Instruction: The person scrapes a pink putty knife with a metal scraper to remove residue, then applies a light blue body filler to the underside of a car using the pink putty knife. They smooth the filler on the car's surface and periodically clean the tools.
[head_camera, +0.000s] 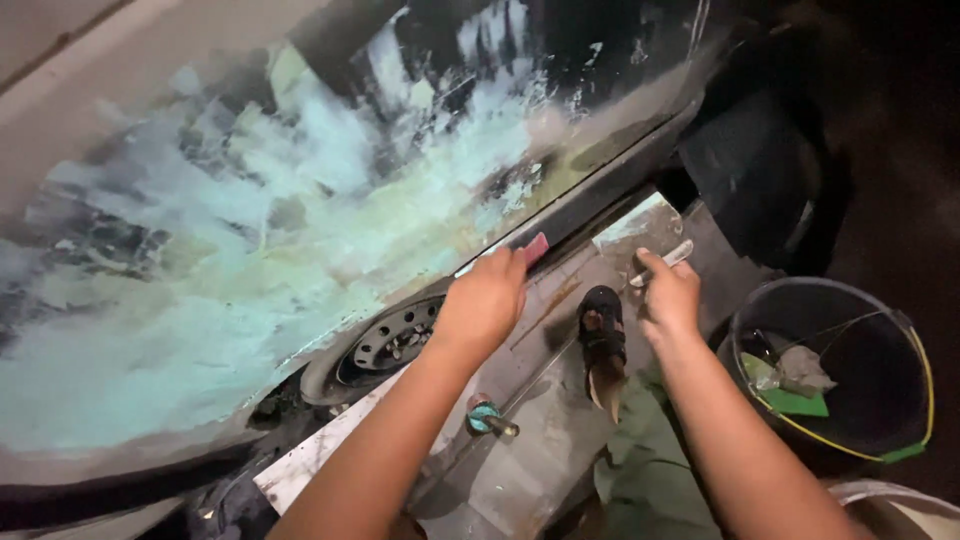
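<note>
The person leans over the side of a car. The car panel (250, 250) is big and covered with pale, patchy filler, white and light green, with dark paint showing at the far edge.

The left hand (485, 300) is down at the low edge of the panel, just above the wheel (392, 340). Its grip is pressed shut around a small pink block (537, 247). Only the far tip of the block sticks out past the fingers, and it touches the panel's lower edge.

The right hand (670, 295) is to the right, near the left hand but not touching it. Its grip pinches a thin white scraper (668, 258) between thumb and fingers. The scraper points away to the far right, over a flat grey board (560, 400) smeared with filler.

Between the two arms is a foot in a black sandal (603, 335), resting on the board. A small teal knob (484, 415) sits near the left forearm.

On the right stands a black bucket (890, 400) with a yellow rim line. Inside it are a green piece and a crumpled rag.
</note>
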